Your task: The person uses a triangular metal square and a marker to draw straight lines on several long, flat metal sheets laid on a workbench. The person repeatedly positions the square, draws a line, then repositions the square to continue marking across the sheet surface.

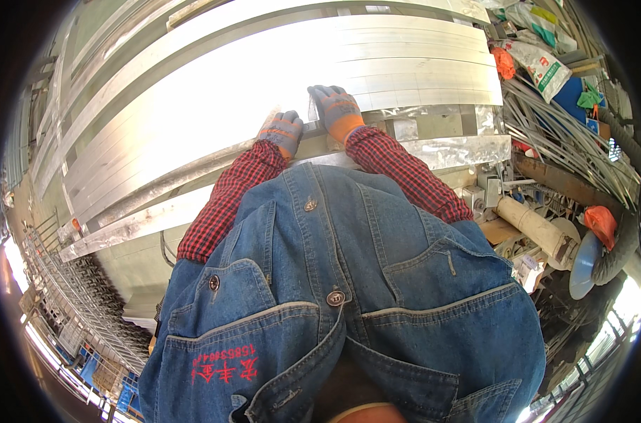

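My left hand, in a grey and orange work glove, rests at the near edge of a row of long silvery metal bars. Its fingers are curled, and whatever lies under them is hidden. Just to the right and slightly farther off, my right hand wears a matching glove. Its fingers bend down around a thin, pale, translucent piece that looks like plastic film. Strong glare whitens the bars left of both hands.
Closer to me runs a separate metal bar, part of the rack. Thin metal strips lie heaped at the right, near an orange bag and a cardboard-coloured tube. Stacked metal lengths stand at the lower left.
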A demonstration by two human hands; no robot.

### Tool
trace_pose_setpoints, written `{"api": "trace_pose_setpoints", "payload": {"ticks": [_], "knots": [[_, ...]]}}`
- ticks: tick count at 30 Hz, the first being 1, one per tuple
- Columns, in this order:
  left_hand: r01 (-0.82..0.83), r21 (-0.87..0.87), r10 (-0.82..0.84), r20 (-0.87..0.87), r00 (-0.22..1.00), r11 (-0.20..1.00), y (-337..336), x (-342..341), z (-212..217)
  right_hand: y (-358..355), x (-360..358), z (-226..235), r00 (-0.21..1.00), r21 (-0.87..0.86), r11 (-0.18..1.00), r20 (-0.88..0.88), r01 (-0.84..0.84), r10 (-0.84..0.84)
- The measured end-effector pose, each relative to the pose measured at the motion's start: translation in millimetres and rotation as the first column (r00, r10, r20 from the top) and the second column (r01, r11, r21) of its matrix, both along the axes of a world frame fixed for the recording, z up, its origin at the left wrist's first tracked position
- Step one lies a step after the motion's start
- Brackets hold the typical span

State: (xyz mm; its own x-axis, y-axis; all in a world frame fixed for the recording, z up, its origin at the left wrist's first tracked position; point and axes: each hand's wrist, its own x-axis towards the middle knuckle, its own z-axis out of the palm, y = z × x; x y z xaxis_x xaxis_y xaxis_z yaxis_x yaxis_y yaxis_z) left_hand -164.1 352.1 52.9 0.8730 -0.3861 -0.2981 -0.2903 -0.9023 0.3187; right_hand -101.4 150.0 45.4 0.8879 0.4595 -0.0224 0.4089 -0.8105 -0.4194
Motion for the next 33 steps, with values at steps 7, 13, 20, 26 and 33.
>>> {"api": "trace_pose_setpoints", "payload": {"ticks": [7, 13, 20, 26, 33], "knots": [[0.007, 0.013, -0.007, 0.003, 1.000, 1.000, 1, 0, 1, -4, -2, 12, 0.998, 0.021, 0.999, -0.056, -0.029, 0.031], [0.022, 0.038, -0.022, 0.023, 0.999, 0.999, 0, 0, 0, -23, -26, 24, 0.973, 0.015, 0.996, -0.212, -0.093, 0.094], [0.032, 0.047, -0.032, 0.000, 0.999, 0.998, -1, 2, 4, -41, -63, 17, 0.952, -0.095, 0.988, -0.292, -0.124, 0.092], [0.003, 0.026, -0.003, 0.008, 1.000, 1.000, 4, -3, 2, -37, -69, 17, 0.920, 0.012, 0.998, -0.388, 0.063, -0.054], [-0.067, 0.018, 0.065, 0.081, 0.995, 0.998, 51, -23, -15, -26, -78, 13, 0.940, 0.110, 0.983, -0.324, 0.144, -0.102]]}}
